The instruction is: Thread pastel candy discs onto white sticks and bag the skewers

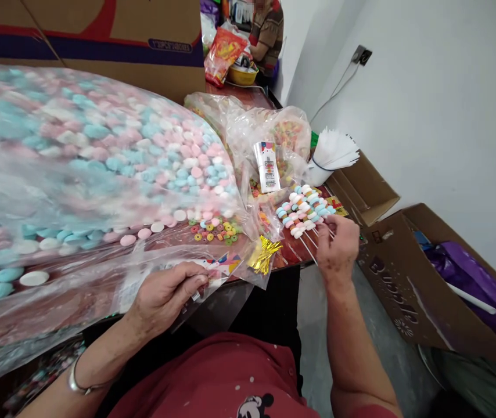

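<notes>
The right hand (339,247), the nearer, grips sticks (308,249) of the skewers (302,210), which lie by the table's (288,255) edge, long axes slanting away leftward; the left hand (158,299) pinches a bag (227,266).

Matt skewered candies (304,210) at the near right corner of a glossy table (290,253), shiny metallic-looking ties (265,255) by its near edge, glossy clear plastic bag (100,171), matt cardboard box (383,284).

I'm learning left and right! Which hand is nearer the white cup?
Right. The right hand is close in front of the white cup; the left hand is farther away, toward the left.
</notes>
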`<state>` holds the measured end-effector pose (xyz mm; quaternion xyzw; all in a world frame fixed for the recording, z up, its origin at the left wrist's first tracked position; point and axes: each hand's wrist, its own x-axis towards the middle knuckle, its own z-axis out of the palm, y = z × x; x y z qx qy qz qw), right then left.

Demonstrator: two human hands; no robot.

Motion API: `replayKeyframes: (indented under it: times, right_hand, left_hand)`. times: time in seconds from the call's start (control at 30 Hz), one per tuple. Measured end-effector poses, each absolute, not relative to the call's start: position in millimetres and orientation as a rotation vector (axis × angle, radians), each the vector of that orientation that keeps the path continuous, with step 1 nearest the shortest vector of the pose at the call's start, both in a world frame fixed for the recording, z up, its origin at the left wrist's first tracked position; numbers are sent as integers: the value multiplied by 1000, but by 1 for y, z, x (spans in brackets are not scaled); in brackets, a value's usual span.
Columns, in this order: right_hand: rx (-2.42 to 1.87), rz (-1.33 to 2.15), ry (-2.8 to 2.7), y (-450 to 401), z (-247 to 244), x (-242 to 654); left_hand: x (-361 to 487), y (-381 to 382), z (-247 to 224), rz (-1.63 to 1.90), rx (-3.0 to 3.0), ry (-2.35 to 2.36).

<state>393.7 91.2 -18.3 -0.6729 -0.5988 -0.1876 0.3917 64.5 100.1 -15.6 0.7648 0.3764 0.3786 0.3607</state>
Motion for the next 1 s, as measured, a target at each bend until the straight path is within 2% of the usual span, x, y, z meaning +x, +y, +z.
replayKeyframes:
  times: [0.17,0.3,0.47,0.63,0.8,1.0]
  right_hand:
    - [-2095,-637,-1627,96,-30,450]
    - [-2130,-761,-1745,100,-33,455]
    - [-1690,-832,-1675,97,-20,450]
    - [-1227,-353,-1938,87,8,405]
    - [-1081,-234,-2129,89,22,364]
    - [-1025,-244,-2195,99,19,361]
  left_hand:
    - [64,102,-18,920,1960,926]
    - [64,106,-24,872,1926,939]
    - [56,114,-30,887,1791,990]
    - [44,117,-30,899,1634,1016]
    - [38,115,-31,933,1483,1014]
    - [28,116,-42,996,1401,1000]
